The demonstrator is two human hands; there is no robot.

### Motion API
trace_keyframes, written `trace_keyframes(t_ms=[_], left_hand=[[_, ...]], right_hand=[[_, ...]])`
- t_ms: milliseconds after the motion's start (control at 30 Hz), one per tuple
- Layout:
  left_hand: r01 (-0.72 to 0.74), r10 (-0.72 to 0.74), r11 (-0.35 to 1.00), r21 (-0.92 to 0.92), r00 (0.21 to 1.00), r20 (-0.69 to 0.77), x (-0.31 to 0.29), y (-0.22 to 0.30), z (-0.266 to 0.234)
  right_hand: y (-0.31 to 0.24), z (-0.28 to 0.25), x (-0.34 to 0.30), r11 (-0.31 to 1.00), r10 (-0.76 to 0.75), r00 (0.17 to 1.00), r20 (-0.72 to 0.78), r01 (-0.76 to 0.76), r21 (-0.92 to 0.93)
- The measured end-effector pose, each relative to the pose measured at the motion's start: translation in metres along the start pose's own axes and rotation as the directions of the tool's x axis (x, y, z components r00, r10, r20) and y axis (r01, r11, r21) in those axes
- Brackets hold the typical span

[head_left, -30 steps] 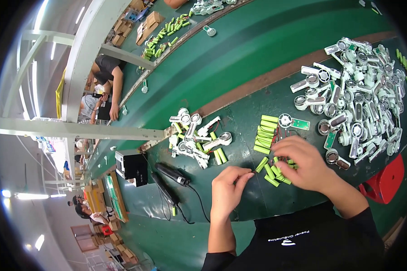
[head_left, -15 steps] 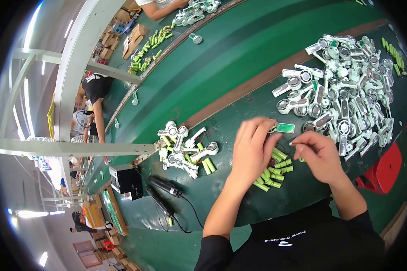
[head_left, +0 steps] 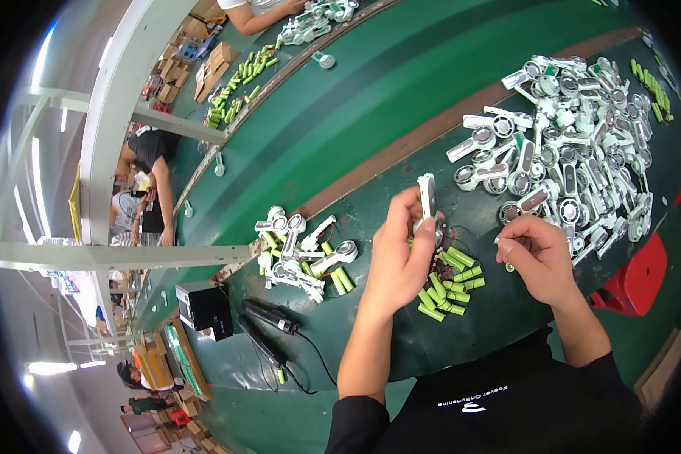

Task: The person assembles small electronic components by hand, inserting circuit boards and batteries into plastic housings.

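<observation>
My left hand (head_left: 395, 261) grips a small white handheld fan (head_left: 427, 198), its handle pointing up between thumb and fingers; the lower part is hidden by the hand. To the right, my right hand (head_left: 538, 257) is closed in a pinch. A small pale tip shows at its fingertips and the end of a green cylindrical battery (head_left: 509, 267) peeks out below the fingers. Between the two hands and nearer to me lies a pile of green batteries (head_left: 454, 284) with thin dark and red wires.
A large heap of white fans (head_left: 567, 159) covers the bench at right. More fans mixed with batteries (head_left: 295, 253) lie at left, beside two black corded tools (head_left: 268, 318) and a black box (head_left: 204, 309). A red stool (head_left: 635, 276) stands at right. Co-workers sit across the green belt (head_left: 340, 113).
My left hand has moved slightly left and turned the fan: its green circuit board faced up before, and now the white handle stands upright. My right hand stays nearly in place, still pinched.
</observation>
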State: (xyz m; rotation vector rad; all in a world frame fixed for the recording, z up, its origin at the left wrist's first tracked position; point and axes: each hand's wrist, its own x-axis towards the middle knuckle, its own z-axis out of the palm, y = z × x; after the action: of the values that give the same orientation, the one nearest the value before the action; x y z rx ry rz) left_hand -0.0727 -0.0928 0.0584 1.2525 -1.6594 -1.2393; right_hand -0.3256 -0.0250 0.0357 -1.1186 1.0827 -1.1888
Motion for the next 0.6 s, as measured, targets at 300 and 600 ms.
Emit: trace_keyframes(t_ms=[300,600], left_hand=[[0.386,-0.378,0.665,-0.639,0.912,0.157,-0.066,-0.014,0.014],[0.146,-0.153,0.905,-0.4,0.988,0.015,-0.072,-0.011,0.002]], right_hand=[[-0.015,0.04,0.019,0.683,-0.494,0.835,0.243,0.545,-0.486],[-0.018,0.042,0.027,0.713,-0.445,0.861,0.247,0.507,-0.484]])
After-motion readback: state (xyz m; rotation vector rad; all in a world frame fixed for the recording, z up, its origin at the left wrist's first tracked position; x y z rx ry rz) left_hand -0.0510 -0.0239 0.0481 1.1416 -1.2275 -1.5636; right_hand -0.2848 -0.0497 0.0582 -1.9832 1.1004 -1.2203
